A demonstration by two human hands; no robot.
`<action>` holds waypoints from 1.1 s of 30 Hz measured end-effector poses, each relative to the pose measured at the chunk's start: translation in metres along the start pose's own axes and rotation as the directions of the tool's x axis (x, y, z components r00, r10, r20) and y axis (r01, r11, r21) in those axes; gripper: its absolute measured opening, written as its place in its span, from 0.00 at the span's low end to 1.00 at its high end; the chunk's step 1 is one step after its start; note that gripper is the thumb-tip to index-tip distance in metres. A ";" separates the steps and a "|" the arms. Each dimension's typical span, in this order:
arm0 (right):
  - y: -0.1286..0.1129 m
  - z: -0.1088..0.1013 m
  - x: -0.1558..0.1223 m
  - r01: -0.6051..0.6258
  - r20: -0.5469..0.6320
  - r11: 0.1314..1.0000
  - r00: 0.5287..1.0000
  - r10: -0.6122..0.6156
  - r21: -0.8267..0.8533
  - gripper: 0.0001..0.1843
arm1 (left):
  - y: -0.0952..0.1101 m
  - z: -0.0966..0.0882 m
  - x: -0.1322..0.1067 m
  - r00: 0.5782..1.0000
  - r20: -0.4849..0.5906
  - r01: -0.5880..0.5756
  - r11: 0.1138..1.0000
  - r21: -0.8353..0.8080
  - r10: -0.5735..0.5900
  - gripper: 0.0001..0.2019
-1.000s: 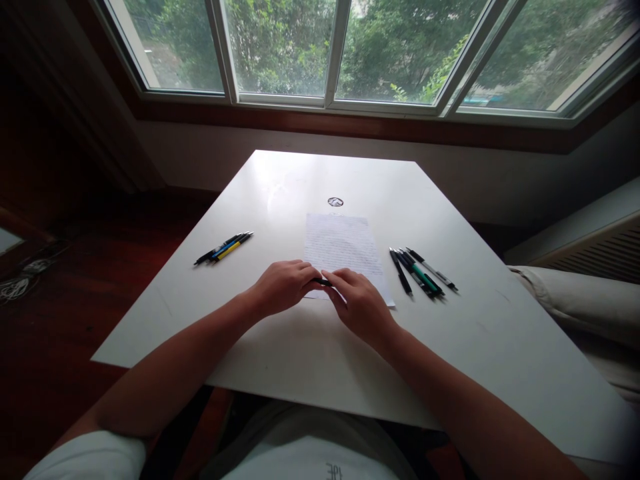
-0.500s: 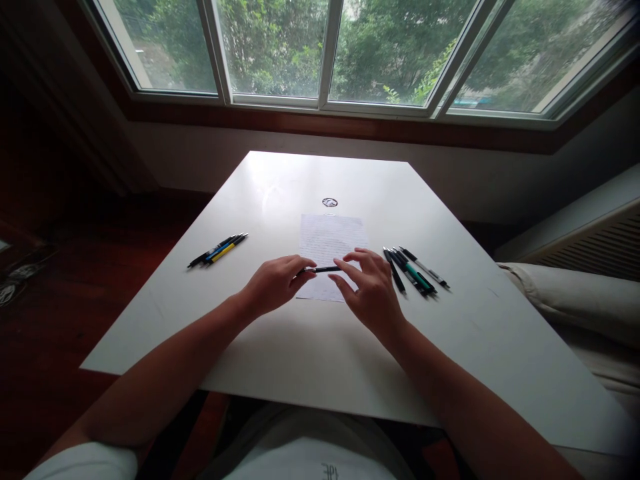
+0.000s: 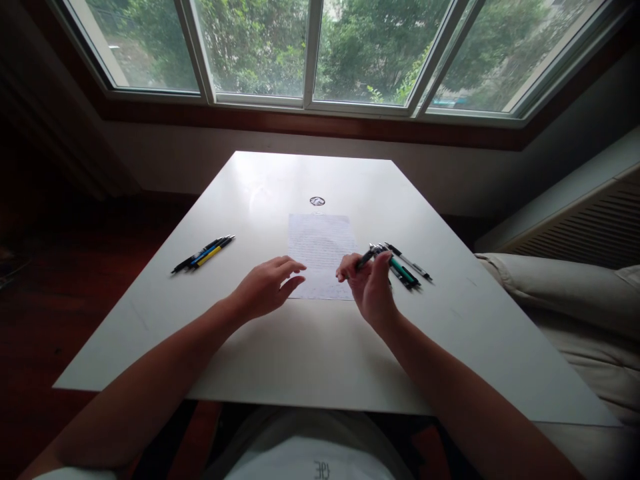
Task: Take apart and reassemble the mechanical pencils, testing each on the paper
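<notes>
- Head view, nearest item: white counter (image 3: 310,360), front edge close to the person's body, both forearms lying across it.
- Left hand (image 3: 265,290): rests on the counter just left of the sheet, fingers loosely spread and slightly curled, holding nothing; fingertips lie at the sheet's lower left edge.
- Right hand (image 3: 370,283): closed around a black pen (image 3: 365,259), pinched between thumb and fingers at the sheet's lower right corner.
- Black pen: slim, dark barrel, tilted up and to the right; its far end points toward the right-hand pen group and overlaps it in the view, so whether it touches them cannot be told. Most of the barrel is hidden by the fingers.
- Sheet of paper (image 3: 320,253): white, covered in faint lines of writing, lying flat in the middle of the counter between the two hands.
- Right pen group (image 3: 406,267): several pens side by side, dark barrels, one with a green section, just beyond the right hand.
- Left pen group (image 3: 203,253): a few pens bundled close, one yellow, one blue, well apart from the left hand.
- Small round mark (image 3: 317,201): on the counter just past the sheet's far edge.
- Window (image 3: 310,53): white frames, green trees outside, beyond the counter's far edge.
</notes>
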State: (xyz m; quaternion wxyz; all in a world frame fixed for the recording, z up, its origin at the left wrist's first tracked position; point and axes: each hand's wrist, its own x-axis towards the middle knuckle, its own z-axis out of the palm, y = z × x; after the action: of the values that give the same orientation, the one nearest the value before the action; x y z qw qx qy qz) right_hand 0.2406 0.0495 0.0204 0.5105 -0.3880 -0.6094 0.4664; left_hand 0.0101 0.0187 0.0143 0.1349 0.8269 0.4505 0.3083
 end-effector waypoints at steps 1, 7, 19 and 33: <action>-0.002 -0.003 0.003 -0.025 -0.033 0.998 0.999 0.027 0.055 0.37 | -0.003 0.002 0.000 0.999 0.033 -0.015 0.999 0.046 0.014 0.11; -0.008 -0.015 0.010 -0.098 -0.053 0.936 0.991 0.123 0.337 0.39 | -0.019 0.011 -0.002 0.984 0.175 -0.066 0.983 0.171 0.036 0.12; 0.012 -0.003 0.005 -0.293 0.043 0.904 0.955 0.294 0.311 0.23 | -0.019 0.012 -0.002 0.967 0.253 -0.083 0.971 0.223 0.025 0.14; 0.030 0.019 -0.013 0.018 0.181 0.969 0.983 0.028 -0.248 0.16 | -0.020 0.012 -0.003 0.973 0.227 -0.087 0.969 0.230 0.033 0.14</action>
State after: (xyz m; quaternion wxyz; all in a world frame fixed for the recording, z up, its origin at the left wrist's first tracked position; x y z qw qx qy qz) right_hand 0.2245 0.0419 -0.0129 0.3983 -0.4059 -0.7064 0.4213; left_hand 0.0037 0.0284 -0.0062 0.0744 0.8796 0.4411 0.1619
